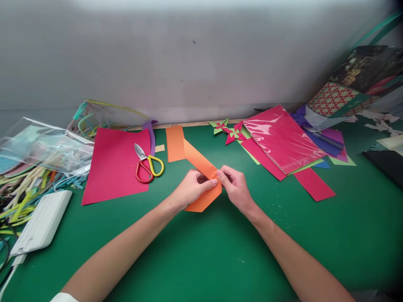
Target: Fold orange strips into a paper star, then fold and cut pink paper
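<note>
An orange paper strip [199,157], folded over on itself, is held above the green table between both of my hands. My left hand [195,188] pinches it with thumb and fingers on the near left side. At the fold's right corner, my right hand [233,184] grips the paper between thumb and forefinger. One arm of the strip slants up to the left; the lower part ends in angled edges below my left hand. Just behind lies another orange paper piece [175,144]. Scissors [147,164] with one red and one yellow handle rest to the left.
A large red paper sheet [116,167] lies under the scissors. Folded red-and-green paper stars [234,133] sit at the back. A wrapped red paper pack [283,140] and a red strip [315,184] are right. A white power bank [42,220] and tangled coloured strips [25,197] are left.
</note>
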A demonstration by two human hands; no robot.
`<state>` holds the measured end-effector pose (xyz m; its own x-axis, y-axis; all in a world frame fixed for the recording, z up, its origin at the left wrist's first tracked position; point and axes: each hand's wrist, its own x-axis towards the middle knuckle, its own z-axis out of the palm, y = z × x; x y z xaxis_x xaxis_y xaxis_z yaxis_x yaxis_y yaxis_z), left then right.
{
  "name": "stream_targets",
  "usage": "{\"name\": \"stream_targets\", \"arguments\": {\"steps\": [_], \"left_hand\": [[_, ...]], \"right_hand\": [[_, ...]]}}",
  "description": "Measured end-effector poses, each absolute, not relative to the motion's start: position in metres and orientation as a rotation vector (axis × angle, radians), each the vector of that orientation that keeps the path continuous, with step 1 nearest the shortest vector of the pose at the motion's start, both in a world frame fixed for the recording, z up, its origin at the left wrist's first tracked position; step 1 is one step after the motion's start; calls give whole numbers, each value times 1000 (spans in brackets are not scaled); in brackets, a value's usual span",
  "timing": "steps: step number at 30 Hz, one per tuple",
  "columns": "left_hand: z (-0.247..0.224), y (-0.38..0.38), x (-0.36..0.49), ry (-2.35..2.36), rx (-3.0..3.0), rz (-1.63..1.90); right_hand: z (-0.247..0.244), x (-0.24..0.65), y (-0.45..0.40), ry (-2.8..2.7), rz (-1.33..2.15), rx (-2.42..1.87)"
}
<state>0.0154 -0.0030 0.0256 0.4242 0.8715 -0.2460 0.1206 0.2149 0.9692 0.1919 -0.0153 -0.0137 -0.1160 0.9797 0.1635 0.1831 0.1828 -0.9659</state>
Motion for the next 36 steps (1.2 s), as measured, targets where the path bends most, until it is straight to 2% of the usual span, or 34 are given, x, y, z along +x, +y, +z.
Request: {"name": "stream_targets", "arguments": {"steps": [5, 8, 11, 14, 17, 21, 25, 31, 36], "left_hand": [[17, -1, 17, 1026, 1389, 728], [11, 8, 8, 1111, 1735, 943], [11, 18, -9, 917, 2403, 1140], [16, 25, -21, 592, 2893, 1160], [20, 27, -24, 463, 3073, 1144], [16, 28, -21, 523, 3005, 1211], [12, 34, -22, 684, 2830, 1272], [28, 32, -28, 596, 2622, 919], [33, 32, -27, 507, 2489, 873]], "right_hand": [[-10, 195, -13, -1454, 1087, -1184], [-5, 198, -10, -1318, 1135, -1224], [-1, 199, -9, -1231, 1504, -1207], [-1, 197, -10, -1129, 1957, -1019], [-3, 193, -13, -963, 2103, -833], [-6, 192, -14, -888, 2125, -741], [-7, 195, -10, -859, 1973, -800], [-8, 192, -9, -881, 1736, -983], [-12, 185, -11, -859, 1690, -976]]}}
